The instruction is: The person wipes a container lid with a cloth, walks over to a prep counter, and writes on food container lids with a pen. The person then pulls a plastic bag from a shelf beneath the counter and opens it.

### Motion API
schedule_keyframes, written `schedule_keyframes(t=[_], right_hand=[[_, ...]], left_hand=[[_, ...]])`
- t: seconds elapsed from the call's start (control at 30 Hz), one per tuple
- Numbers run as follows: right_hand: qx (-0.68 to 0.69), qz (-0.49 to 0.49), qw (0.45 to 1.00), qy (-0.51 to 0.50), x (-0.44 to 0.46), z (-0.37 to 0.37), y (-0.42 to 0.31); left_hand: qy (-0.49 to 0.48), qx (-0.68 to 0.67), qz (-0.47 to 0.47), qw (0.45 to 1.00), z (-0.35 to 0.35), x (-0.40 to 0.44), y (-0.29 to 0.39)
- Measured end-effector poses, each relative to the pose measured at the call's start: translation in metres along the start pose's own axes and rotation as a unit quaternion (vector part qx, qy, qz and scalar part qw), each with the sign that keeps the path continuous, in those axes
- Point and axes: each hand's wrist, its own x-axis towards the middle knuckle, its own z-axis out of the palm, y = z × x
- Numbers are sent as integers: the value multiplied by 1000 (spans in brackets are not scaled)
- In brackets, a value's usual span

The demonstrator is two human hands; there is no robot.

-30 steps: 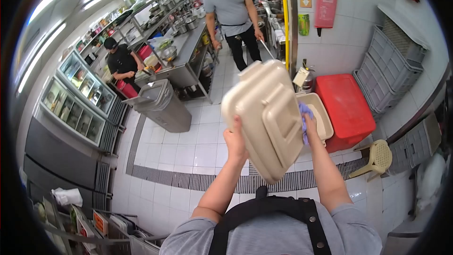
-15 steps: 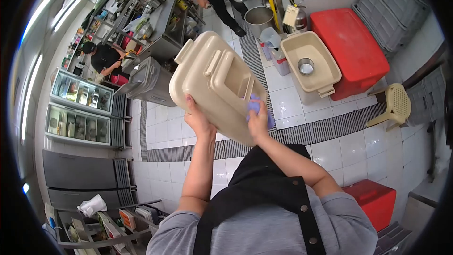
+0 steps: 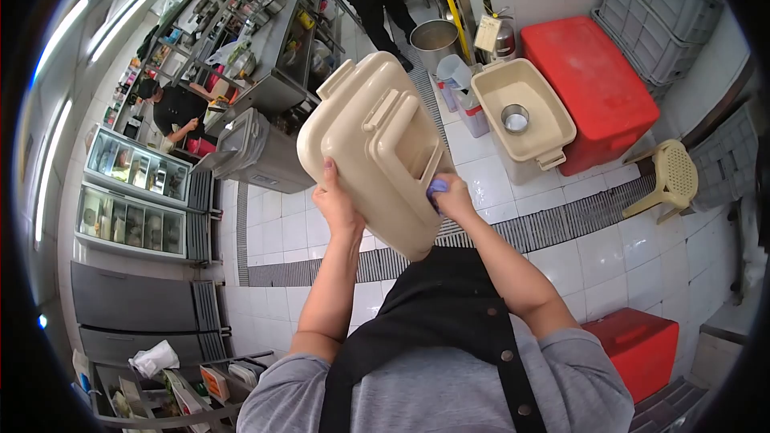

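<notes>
White tiles (image 3: 576, 261) pave the floor, crossed by a slatted drain grating (image 3: 553, 215). The landmark is the open beige bin (image 3: 520, 163), with 1 small metal container (image 3: 515, 118) inside. Touching or just beside the bin on its right is a red box (image 3: 593, 84), and beyond that box, grey crates (image 3: 650, 32) lean in a stack. A yellow stool (image 3: 676, 172) stands to the bin's right, nearer the wearer; a steel pot (image 3: 437, 38) stands behind it to the left. Well left of the bin are a grey waste bin (image 3: 277, 156) and a glass-fronted fridge (image 3: 135, 220).

The beige lid (image 3: 353, 156) is held tilted in the air, left of the bin and nearer the wearer. The left hand (image 3: 337, 204) grasps its left edge, thumb on top, the other fingers largely hidden. The right hand (image 3: 455, 199) clutches a purple cloth (image 3: 434, 191) at the lid's right side, covering most of it.

Of 2 co-workers, the nearer (image 3: 373, 4) is cut off above the chest. The fridge's contents are hard to make out.
</notes>
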Motion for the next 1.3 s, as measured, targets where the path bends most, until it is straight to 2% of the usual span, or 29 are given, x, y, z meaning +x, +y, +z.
schedule_keyframes(t=[0.03,0.07,0.1,0.13,0.17,0.23,0.33,0.4,0.47,0.5,0.6,0.63,0.7,0.73,0.8,0.83,0.87,0.97,1.0,1.1,1.2,1.3], right_hand=[[112,87,987,-77,0,-6,-13],[221,171,948,-152,0,-10,-26],[377,188,901,-105,1,-16,-33],[521,200,828,-56,2,-26,-36],[648,207,733,-6,5,-33,-42],[589,106,796,90,17,-57,-101],[529,2,840,125,42,-57,-157],[318,-29,944,83,70,-24,-132],[50,-108,990,74,72,12,-164],[-104,-172,976,88,59,30,-200],[-70,-224,972,-29,56,81,-207],[26,-186,976,-113,59,90,-210],[209,-87,933,-281,68,102,-213],[246,-170,918,-261,73,116,-216],[84,-321,908,-256,86,122,-241],[6,-395,884,-251,93,126,-253],[-15,-476,848,-232,108,138,-253],[-142,-528,808,-220,113,167,-271],[-210,-498,794,-278,112,174,-263],[-154,-423,796,-405,98,181,-255],[-33,-193,802,-564,87,176,-218],[105,110,745,-649,97,142,-217]], left_hand=[[1,5,-2,1000,-6,8,6],[3,9,-5,1000,-12,14,14],[16,0,-4,1000,-16,19,23],[31,-10,-3,999,-20,23,33],[48,-20,-2,999,-21,25,41],[71,-43,15,996,-27,28,54],[77,-80,-4,994,-30,30,79],[78,-115,-21,990,-31,28,97],[72,-99,-29,992,-40,25,98],[70,-91,-30,993,-46,24,97],[60,-84,1,995,-77,30,81],[74,-86,4,994,-88,32,82],[106,-89,10,990,-111,38,85],[120,-91,21,988,-122,39,86],[151,-94,39,983,-137,38,85],[172,-104,36,979,-139,33,95],[193,-113,36,974,-140,28,109],[255,-74,94,959,-146,25,112],[275,-47,119,953,-147,22,108],[369,49,157,915,-139,8,110],[418,112,122,893,-142,-9,91],[488,146,74,857,-147,-26,76]])
